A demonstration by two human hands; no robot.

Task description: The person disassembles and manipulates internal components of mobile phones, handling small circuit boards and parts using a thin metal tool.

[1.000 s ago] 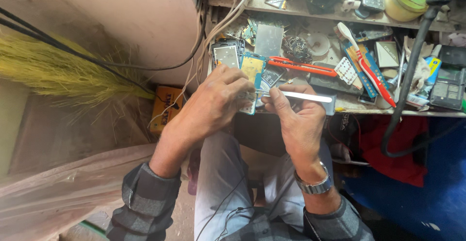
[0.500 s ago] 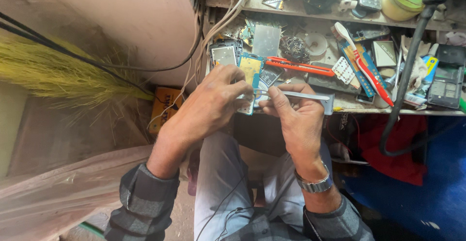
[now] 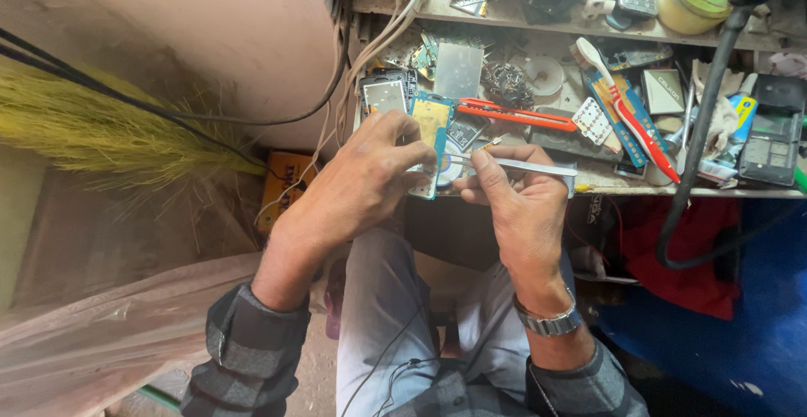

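Pinched between thumb and fingers, a small blue-and-yellow phone circuit board [image 3: 431, 135] sits in the left hand [image 3: 363, 183], held just above the front edge of the cluttered wooden workbench [image 3: 605, 183]. Closed around one pair of slim steel tweezers [image 3: 519, 166], the right hand [image 3: 523, 207] sets their tips against the board's right edge. Judging by this, work on the board looks under way, not finished. Counted: one board in hand, one tweezers, one red-handled utility knife [image 3: 517, 115], one red-and-white toothbrush [image 3: 626, 106].
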